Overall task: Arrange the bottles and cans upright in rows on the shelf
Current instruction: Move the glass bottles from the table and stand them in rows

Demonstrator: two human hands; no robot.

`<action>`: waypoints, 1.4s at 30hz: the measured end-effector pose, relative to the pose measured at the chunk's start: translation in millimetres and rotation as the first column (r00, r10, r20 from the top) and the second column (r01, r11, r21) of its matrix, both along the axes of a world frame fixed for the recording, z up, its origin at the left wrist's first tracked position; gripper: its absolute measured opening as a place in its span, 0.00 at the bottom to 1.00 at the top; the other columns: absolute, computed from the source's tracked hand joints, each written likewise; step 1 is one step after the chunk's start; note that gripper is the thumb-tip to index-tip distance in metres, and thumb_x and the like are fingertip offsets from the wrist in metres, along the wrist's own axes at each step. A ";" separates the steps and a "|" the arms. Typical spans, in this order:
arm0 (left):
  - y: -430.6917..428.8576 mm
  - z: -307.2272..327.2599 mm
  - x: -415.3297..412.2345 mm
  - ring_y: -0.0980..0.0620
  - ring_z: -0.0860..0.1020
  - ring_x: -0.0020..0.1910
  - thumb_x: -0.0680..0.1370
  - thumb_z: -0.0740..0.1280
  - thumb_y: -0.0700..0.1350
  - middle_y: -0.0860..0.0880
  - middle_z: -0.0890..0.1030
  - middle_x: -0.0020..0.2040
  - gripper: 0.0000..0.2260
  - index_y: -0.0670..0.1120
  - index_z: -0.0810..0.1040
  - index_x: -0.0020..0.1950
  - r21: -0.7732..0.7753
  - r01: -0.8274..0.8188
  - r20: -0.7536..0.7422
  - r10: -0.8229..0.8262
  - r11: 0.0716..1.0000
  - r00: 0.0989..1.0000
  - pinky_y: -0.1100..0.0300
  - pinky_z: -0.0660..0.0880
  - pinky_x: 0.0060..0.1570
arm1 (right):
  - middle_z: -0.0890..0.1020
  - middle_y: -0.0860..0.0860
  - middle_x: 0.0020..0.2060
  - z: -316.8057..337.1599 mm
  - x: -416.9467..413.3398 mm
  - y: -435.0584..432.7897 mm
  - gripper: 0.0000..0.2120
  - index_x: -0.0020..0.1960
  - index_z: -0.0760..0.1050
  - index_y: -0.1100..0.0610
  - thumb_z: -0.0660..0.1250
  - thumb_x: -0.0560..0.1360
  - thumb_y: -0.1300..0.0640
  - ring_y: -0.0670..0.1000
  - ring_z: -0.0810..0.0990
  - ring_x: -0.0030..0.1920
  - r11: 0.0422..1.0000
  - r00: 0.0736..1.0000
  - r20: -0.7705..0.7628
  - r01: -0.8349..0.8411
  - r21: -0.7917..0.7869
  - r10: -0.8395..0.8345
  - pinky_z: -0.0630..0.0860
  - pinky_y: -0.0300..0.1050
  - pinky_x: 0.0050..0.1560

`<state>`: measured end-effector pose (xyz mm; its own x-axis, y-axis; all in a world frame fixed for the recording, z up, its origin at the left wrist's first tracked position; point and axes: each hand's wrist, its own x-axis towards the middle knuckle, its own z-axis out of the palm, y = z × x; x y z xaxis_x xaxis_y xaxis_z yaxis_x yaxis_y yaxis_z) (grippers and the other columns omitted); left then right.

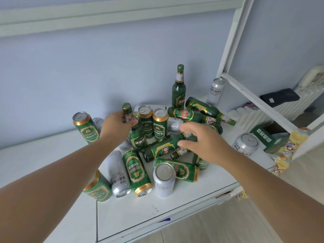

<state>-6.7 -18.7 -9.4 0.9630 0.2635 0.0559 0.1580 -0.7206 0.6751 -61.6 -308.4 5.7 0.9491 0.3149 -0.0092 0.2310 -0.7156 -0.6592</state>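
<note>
A jumble of green bottles and green and silver cans covers the white shelf (pixel 175 207). My left hand (pixel 116 126) grips the neck of an upright green bottle (pixel 137 139) in the middle. My right hand (pixel 205 141) hovers open, fingers spread, just above a green bottle lying on its side (pixel 161 149). Another green bottle (pixel 178 88) stands upright at the back, with a silver can (pixel 216 91) upright to its right. Two green cans (pixel 160 123) stand side by side behind the gripped bottle. Several cans lie flat in front, among them a green can (pixel 136 172).
A white frame post (pixel 231 35) and slanted rail (pixel 259 102) rise at the shelf's right end. A short silver can (pixel 246 143) stands near that end. Beyond it are a white radiator (pixel 273 111), a green box (pixel 264 137) and a yellow packet (pixel 287 151). Pale wall behind.
</note>
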 end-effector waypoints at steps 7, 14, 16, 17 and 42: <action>6.8 -0.4 -3.2 0.53 0.80 0.41 0.77 0.73 0.52 0.55 0.83 0.43 0.06 0.52 0.82 0.51 -0.014 -0.020 0.003 0.020 1.000 1.000 0.57 0.73 0.38 | 0.81 0.48 0.63 5.4 47.8 -46.3 0.22 0.70 0.74 0.53 0.73 0.77 0.53 0.46 0.79 0.63 0.990 0.995 0.048 0.089 -0.112 -0.084 0.74 0.51 0.68; 4.2 2.5 0.7 0.49 0.81 0.48 0.78 0.72 0.52 0.54 0.84 0.48 0.06 0.52 0.82 0.53 0.006 -0.013 -0.013 0.013 1.000 1.000 0.50 0.79 0.51 | 0.82 0.47 0.58 -15.1 93.9 -78.2 0.17 0.62 0.77 0.49 0.74 0.75 0.50 0.52 0.81 0.58 0.898 0.999 -0.041 -0.033 -0.439 0.017 0.77 0.54 0.60; 3.9 2.0 2.1 0.50 0.81 0.47 0.78 0.72 0.51 0.54 0.84 0.48 0.07 0.52 0.82 0.54 0.017 -0.008 -0.011 0.008 1.000 1.000 0.52 0.78 0.50 | 0.80 0.43 0.44 -25.9 106.8 -83.8 0.10 0.46 0.73 0.41 0.75 0.73 0.47 0.52 0.80 0.49 0.859 0.995 -0.073 -0.090 -0.504 0.062 0.77 0.49 0.48; 3.4 1.5 2.8 0.51 0.81 0.48 0.78 0.72 0.51 0.54 0.84 0.48 0.07 0.52 0.82 0.54 0.021 -0.006 -0.009 0.006 1.000 1.000 0.53 0.78 0.50 | 0.77 0.41 0.40 -30.7 112.8 -86.4 0.13 0.41 0.69 0.39 0.75 0.73 0.46 0.50 0.78 0.46 0.842 0.991 -0.102 -0.132 -0.523 0.091 0.73 0.44 0.43; -2.9 -1.4 8.2 0.54 0.81 0.50 0.77 0.73 0.53 0.56 0.84 0.50 0.10 0.54 0.82 0.56 -0.002 -0.037 -0.068 0.036 0.999 0.997 0.56 0.76 0.48 | 0.79 0.48 0.47 -82.8 151.4 -57.8 0.17 0.58 0.66 0.43 0.69 0.75 0.55 0.51 0.78 0.45 0.507 0.895 -0.352 -0.445 -0.739 0.272 0.78 0.48 0.47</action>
<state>1.5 -21.6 -10.9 0.9543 0.2986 -0.0101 0.2297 -0.7116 0.6640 89.8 -366.2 -77.0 0.7100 0.4106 -0.5722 0.5400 -0.8389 0.0681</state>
